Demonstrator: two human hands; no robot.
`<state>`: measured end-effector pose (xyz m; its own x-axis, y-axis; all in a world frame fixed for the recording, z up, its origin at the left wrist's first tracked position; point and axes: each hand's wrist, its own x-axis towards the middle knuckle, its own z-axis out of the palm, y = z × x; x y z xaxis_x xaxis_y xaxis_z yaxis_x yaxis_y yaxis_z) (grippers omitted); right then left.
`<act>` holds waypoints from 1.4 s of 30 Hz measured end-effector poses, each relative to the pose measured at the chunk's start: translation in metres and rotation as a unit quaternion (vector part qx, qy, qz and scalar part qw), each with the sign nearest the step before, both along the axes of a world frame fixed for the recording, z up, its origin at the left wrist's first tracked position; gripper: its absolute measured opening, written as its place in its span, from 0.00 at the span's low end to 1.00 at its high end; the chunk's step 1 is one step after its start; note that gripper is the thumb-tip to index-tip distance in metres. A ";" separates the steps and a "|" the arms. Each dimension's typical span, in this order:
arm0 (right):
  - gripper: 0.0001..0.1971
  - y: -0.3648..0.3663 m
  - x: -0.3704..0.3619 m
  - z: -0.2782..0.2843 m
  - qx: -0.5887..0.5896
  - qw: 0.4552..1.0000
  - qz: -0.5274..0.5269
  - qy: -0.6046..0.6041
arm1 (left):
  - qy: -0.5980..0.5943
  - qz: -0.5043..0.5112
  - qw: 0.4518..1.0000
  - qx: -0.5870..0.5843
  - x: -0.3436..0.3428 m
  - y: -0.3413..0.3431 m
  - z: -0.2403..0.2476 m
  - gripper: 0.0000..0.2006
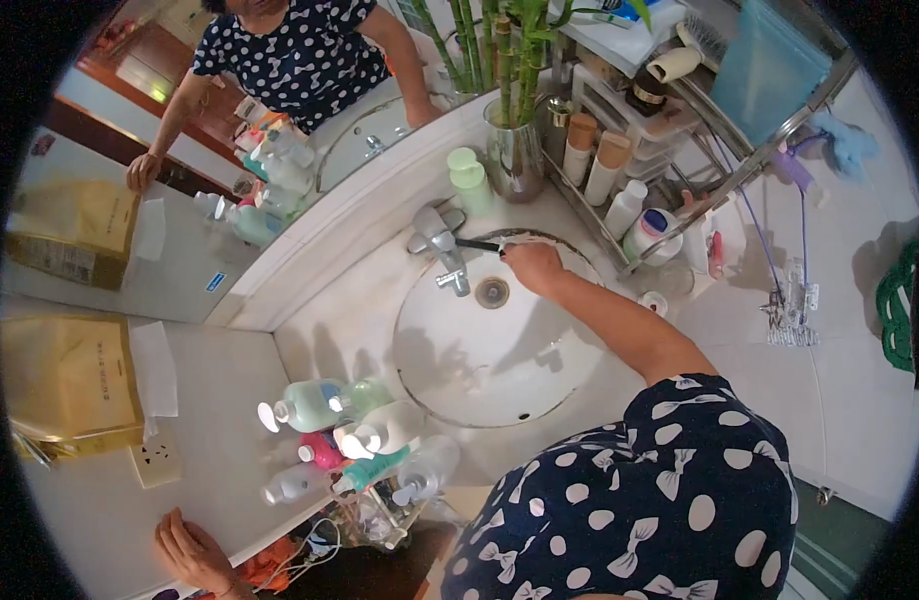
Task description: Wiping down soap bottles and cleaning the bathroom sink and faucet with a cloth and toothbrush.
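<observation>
A dark-handled brush (476,243) lies just above centre of the frame, its long axis level, its head toward the chrome tap (441,252) over the white basin (479,350). The right hand (532,266) has its fingers closed round the handle's right end. The left hand (191,552) rests flat, fingers spread and holding nothing, on the tabletop (214,455) at lower left. The bristles are hard to make out.

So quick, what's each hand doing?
Left hand: flat on the counter, open, holding nothing.
Right hand: closed on a dark brush by the faucet.
</observation>
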<state>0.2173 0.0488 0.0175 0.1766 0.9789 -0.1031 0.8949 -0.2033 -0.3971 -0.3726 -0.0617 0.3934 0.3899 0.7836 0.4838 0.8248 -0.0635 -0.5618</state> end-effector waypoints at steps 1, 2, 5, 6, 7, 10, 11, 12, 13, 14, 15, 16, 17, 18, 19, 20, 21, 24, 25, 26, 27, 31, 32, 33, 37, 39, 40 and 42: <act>0.14 -0.002 0.004 -0.001 0.001 1.000 -0.003 0.003 | -0.023 0.020 0.999 -0.013 0.000 0.000 0.000 0.12; 0.13 -0.004 0.006 0.001 0.004 1.000 -0.004 0.000 | -0.019 0.018 1.000 -0.011 0.004 0.001 0.001 0.12; 0.12 -0.016 0.018 0.008 0.033 0.999 -0.022 0.015 | -0.073 -0.015 0.997 0.004 0.023 0.008 0.002 0.13; 0.12 -0.022 0.022 0.011 0.057 0.997 -0.033 0.029 | -0.090 -0.081 0.993 -0.006 0.058 0.015 0.006 0.14; 0.12 -0.024 0.025 0.012 0.082 0.995 -0.041 0.043 | -0.106 -0.146 0.984 -0.016 0.098 0.023 0.008 0.14; 0.12 -0.026 0.012 0.013 0.053 0.995 -0.056 0.056 | -0.124 -0.233 0.952 -0.153 0.217 0.054 -0.001 0.18; 0.12 -0.029 0.013 0.009 0.054 0.995 -0.064 0.049 | -0.146 -0.283 0.926 -0.202 0.260 0.071 -0.014 0.19; 0.11 -0.030 0.009 0.006 0.058 0.995 -0.074 0.045 | -0.147 -0.317 0.906 -0.239 0.299 0.087 -0.027 0.18; 0.11 -0.031 0.009 0.002 0.061 0.994 -0.086 0.040 | -0.172 -0.358 0.875 -0.278 0.332 0.106 -0.045 0.19; 0.12 -0.035 0.016 -0.002 0.046 0.994 -0.093 0.045 | -0.172 -0.400 0.846 -0.308 0.369 0.128 -0.068 0.21; 0.12 -0.036 0.013 -0.001 0.050 0.993 -0.092 0.046 | -0.168 -0.399 0.833 -0.345 0.396 0.145 -0.086 0.25; 0.13 -0.038 0.009 -0.001 0.046 0.994 -0.091 0.049 | -0.173 -0.388 0.837 -0.346 0.416 0.163 -0.106 0.27; 0.13 -0.042 0.007 -0.001 0.041 0.994 -0.091 0.051 | -0.180 -0.377 0.839 -0.348 0.435 0.180 -0.126 0.29; 0.13 -0.051 0.005 0.000 0.065 0.990 -0.068 0.103 | -0.192 -0.355 0.848 -0.345 0.448 0.197 -0.141 0.30; 0.13 -0.061 0.007 -0.001 0.064 0.990 -0.071 0.101 | -0.204 -0.339 0.851 -0.345 0.463 0.211 -0.157 0.32; 0.12 -0.069 0.007 -0.001 0.046 0.988 -0.090 0.114 | -0.205 -0.340 0.851 -0.344 0.474 0.225 -0.173 0.32; 0.11 -0.075 0.004 0.001 0.028 0.985 -0.106 0.130 | -0.210 -0.315 0.853 -0.359 0.478 0.240 -0.186 0.32; 0.10 -0.108 0.008 0.017 0.077 0.973 -0.063 0.208 | -0.228 -0.274 0.842 -0.404 0.496 0.266 -0.204 0.30; 0.10 -0.113 0.011 0.019 0.078 0.973 -0.065 0.209 | -0.242 -0.252 0.832 -0.430 0.500 0.271 -0.207 0.28; 0.11 -0.119 0.014 0.020 0.050 0.966 -0.080 0.241 | -0.239 -0.255 0.830 -0.434 0.507 0.271 -0.208 0.28; 0.11 -0.122 0.015 0.021 0.022 0.958 -0.093 0.272 | -0.242 -0.272 0.832 -0.418 0.511 0.271 -0.208 0.26; 0.13 -0.130 0.014 0.020 0.009 0.947 -0.123 0.295 | -0.263 -0.328 0.823 -0.382 0.512 0.261 -0.201 0.20; 0.13 -0.132 0.014 0.014 0.030 0.942 -0.141 0.302 | -0.264 -0.326 0.824 -0.382 0.510 0.255 -0.192 0.20; 0.13 -0.132 0.013 0.009 0.050 0.937 -0.158 0.309 | -0.270 -0.336 0.819 -0.380 0.508 0.249 -0.183 0.20; 0.13 -0.124 0.015 -0.001 0.073 0.942 -0.148 0.291 | -0.280 -0.368 0.811 -0.360 0.481 0.230 -0.139 0.18; 0.12 -0.118 0.014 0.000 0.165 0.926 -0.112 0.320 | -0.303 -0.393 0.803 -0.330 0.458 0.220 -0.109 0.17; 0.09 -0.112 0.012 0.006 0.138 0.934 -0.109 0.311 | -0.321 -0.419 0.794 -0.301 0.443 0.213 -0.092 0.17; 0.08 -0.097 0.006 0.020 0.086 0.909 -0.133 0.385 | -0.324 -0.346 0.817 -0.328 0.407 0.200 -0.052 0.20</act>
